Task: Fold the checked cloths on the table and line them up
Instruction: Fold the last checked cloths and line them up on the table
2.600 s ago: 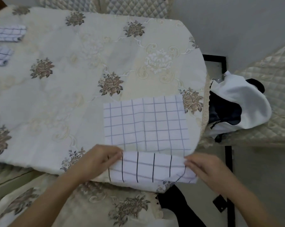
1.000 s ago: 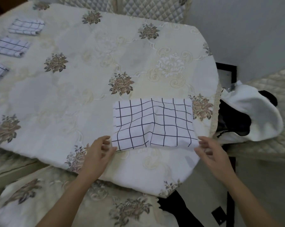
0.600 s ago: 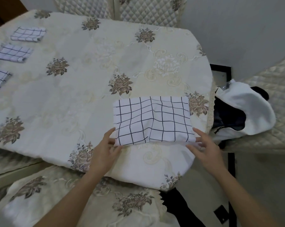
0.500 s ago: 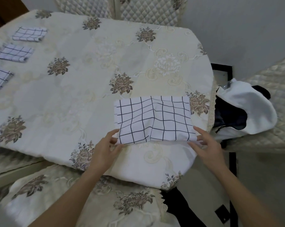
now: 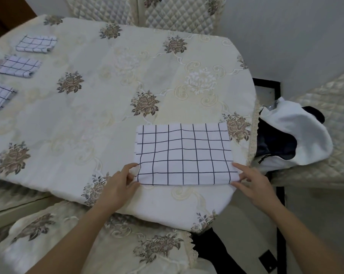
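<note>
**Folded cloth at near bench edge**

Checked cloth (image 5: 184,155) lies flat on the bench (image 5: 88,115), near its right end. Left grip (image 5: 117,184) pinches the near-left corner, fingers curled. Right grip (image 5: 252,182) is loose, its straight fingers touching the near-right corner. Three folded cloths (image 5: 18,65) sit in a row at far left.

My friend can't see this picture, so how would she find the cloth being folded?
Find the table with the cream flowery cover and look at its near right edge. The checked cloth lies flat there, with the left hand and right hand at its near corners. It is much bigger than the three folded cloths lined up at the far left.
</note>
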